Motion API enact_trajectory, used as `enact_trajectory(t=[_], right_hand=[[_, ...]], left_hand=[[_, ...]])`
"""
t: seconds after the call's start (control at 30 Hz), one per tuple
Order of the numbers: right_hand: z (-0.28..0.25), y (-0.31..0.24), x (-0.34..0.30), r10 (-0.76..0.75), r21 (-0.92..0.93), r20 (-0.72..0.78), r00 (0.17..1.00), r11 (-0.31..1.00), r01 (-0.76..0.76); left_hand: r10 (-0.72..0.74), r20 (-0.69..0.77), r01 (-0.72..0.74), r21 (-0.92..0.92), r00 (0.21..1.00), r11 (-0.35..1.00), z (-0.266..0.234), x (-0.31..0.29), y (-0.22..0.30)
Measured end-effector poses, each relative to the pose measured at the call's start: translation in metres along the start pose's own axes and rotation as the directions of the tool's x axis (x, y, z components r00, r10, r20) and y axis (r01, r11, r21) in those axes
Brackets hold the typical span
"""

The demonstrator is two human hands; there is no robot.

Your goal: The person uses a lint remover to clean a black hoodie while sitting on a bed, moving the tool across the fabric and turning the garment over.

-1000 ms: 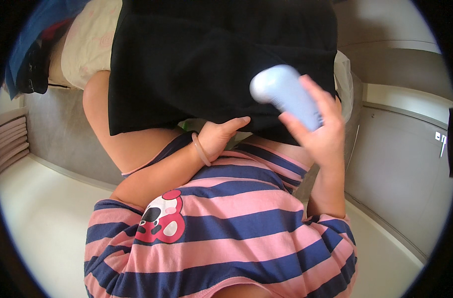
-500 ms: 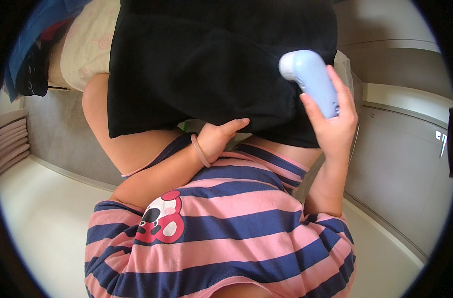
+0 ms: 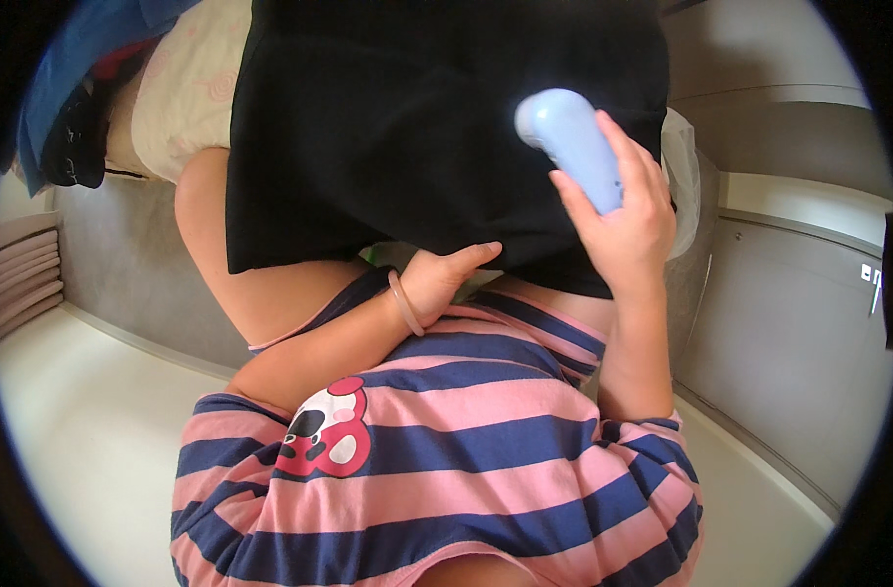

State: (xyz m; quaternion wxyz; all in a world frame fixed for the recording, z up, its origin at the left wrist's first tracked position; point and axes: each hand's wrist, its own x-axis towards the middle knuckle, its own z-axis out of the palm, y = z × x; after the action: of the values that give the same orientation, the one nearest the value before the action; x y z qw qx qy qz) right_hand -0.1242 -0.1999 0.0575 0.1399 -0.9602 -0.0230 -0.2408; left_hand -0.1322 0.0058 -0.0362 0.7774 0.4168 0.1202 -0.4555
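A black garment is spread over my lap, its near edge hanging across my thighs. My left hand grips that edge at the middle, thumb on top and the other fingers tucked underneath, out of sight. In my right hand is a light blue fabric shaver with a whitish round head. The hand wraps round its body from the right. The shaver's head points to the far left, over the right part of the black cloth; whether it touches the cloth I cannot tell.
Cream patterned bedding and a blue cloth lie at the far left. A translucent plastic bag shows beside the garment's right edge. Grey cabinet panels stand on the right, and folded fabric on the left.
My right hand has moved the fabric shaver left and slightly away from me over the black garment. The left hand keeps its grip on the near edge.
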Motion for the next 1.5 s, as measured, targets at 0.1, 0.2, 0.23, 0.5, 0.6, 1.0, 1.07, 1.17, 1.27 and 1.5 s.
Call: enact_trajectory(t=[0.1,0.2,0.23,0.5,0.6,1.0,1.07,1.17,1.27,1.5], right_hand=[[0.015,-0.030,0.015,-0.127,0.179,0.043,0.991,0.977,0.118],[0.035,-0.040,0.036,-0.144,0.108,0.040,0.989,0.984,0.139],[0.041,-0.036,0.045,-0.140,0.088,0.005,0.990,0.986,0.139],[0.052,-0.053,0.067,-0.213,0.051,0.069,0.975,0.976,0.210],[0.052,-0.072,0.070,-0.230,0.112,0.117,0.966,0.970,0.218],[0.059,-0.085,0.041,-0.291,0.310,0.054,0.955,0.914,0.261],[0.033,-0.058,0.033,-0.216,0.253,0.024,0.976,0.946,0.203],[-0.002,0.002,0.014,0.022,0.128,-0.098,0.995,0.992,-0.009],[-0.034,0.053,-0.017,0.199,-0.139,-0.051,0.979,0.969,-0.205],[-0.024,0.056,-0.025,0.223,-0.039,-0.116,0.968,0.973,-0.228]], left_hand=[[0.041,-0.019,-0.041,-0.004,0.999,0.999,-0.005,0.005,-0.009],[0.072,-0.015,-0.072,-0.009,0.997,0.997,-0.005,0.007,-0.008],[0.010,-0.016,-0.009,0.013,1.000,1.000,-0.005,0.007,-0.007],[-0.168,-0.115,0.189,0.212,0.979,0.959,0.010,-0.011,0.023],[0.101,-0.014,-0.099,0.108,0.995,0.989,0.003,-0.002,0.003],[0.225,0.018,-0.222,-0.098,0.974,0.970,-0.019,0.020,-0.031],[-0.041,-0.037,0.047,0.164,0.998,0.985,-0.022,0.012,-0.019],[0.077,-0.021,-0.078,-0.044,0.997,0.996,-0.007,0.011,-0.016],[0.082,-0.068,-0.080,0.029,0.994,0.996,-0.001,0.006,-0.011],[-0.088,0.010,0.089,-0.038,0.996,0.995,-0.012,0.012,-0.012]])
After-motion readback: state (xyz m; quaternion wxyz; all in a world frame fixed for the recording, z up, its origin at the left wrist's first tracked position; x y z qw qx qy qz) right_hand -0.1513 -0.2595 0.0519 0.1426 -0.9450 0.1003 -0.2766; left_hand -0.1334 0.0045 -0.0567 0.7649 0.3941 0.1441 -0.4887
